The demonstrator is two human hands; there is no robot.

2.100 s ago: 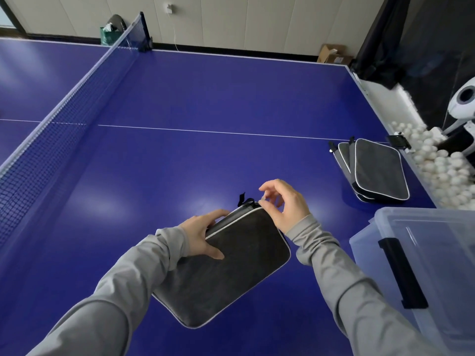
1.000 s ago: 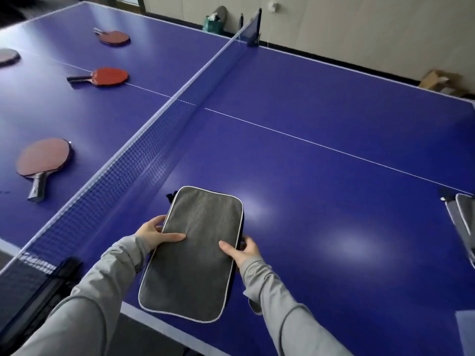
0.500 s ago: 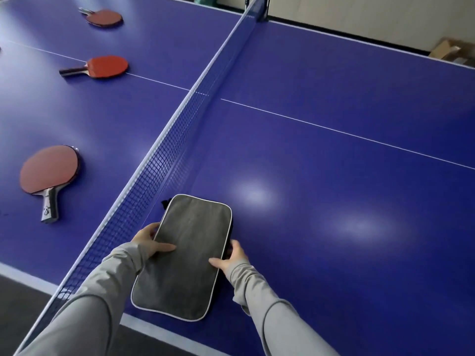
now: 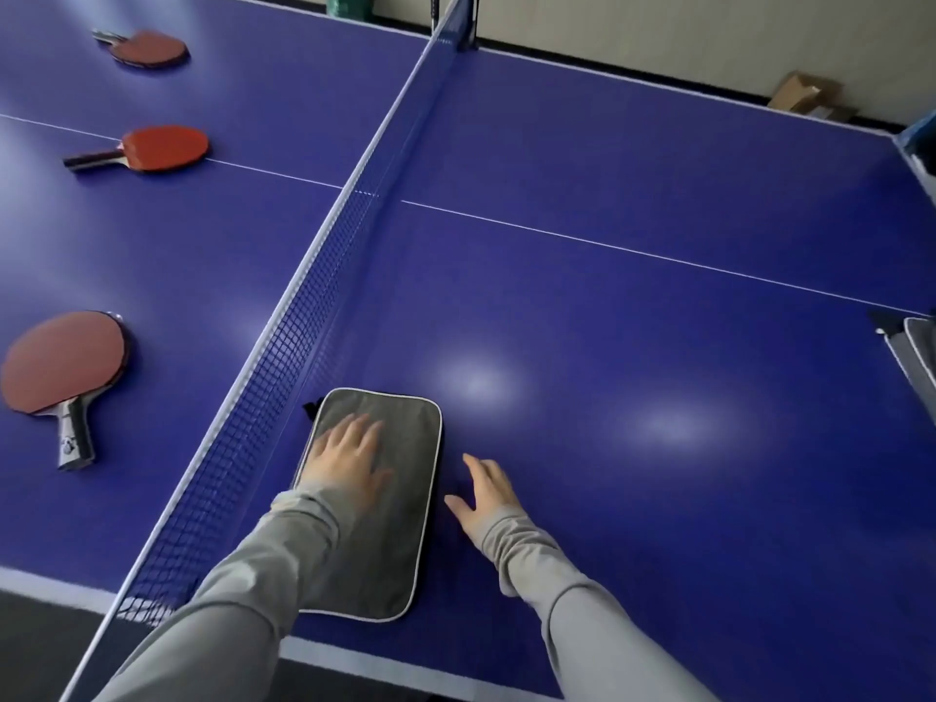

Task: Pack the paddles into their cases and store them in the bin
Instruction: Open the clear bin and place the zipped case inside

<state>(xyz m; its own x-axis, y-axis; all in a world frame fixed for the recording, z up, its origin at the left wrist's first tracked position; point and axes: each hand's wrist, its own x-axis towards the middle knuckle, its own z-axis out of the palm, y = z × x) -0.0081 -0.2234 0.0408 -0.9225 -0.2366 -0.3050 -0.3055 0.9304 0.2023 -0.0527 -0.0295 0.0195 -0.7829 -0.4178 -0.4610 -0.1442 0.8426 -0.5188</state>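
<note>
Right now my left hand (image 4: 349, 461) lies flat on the grey paddle case (image 4: 392, 504), fingers straight and spread, pressing it down rather than clutching it. That case lies on the blue table (image 4: 633, 347) close to its near edge, just beside the net (image 4: 283, 347), on the net's right, with its white-piped long sides running away from me and a small black pull tab at its far left corner. My right hand (image 4: 483, 499) is released, fingers relaxed and slightly spread, over the table just beside the case's right edge; I cannot tell whether it touches the surface. Across the net, three red paddles lie uncased: one (image 4: 63, 369) nearest me by the table's left edge with its handle pointing toward me, a second (image 4: 152, 149) on the white centre line, and a third (image 4: 147, 47) toward the far edge. At the table's right edge, part of another case (image 4: 917, 354) shows, mostly cut off.
</note>
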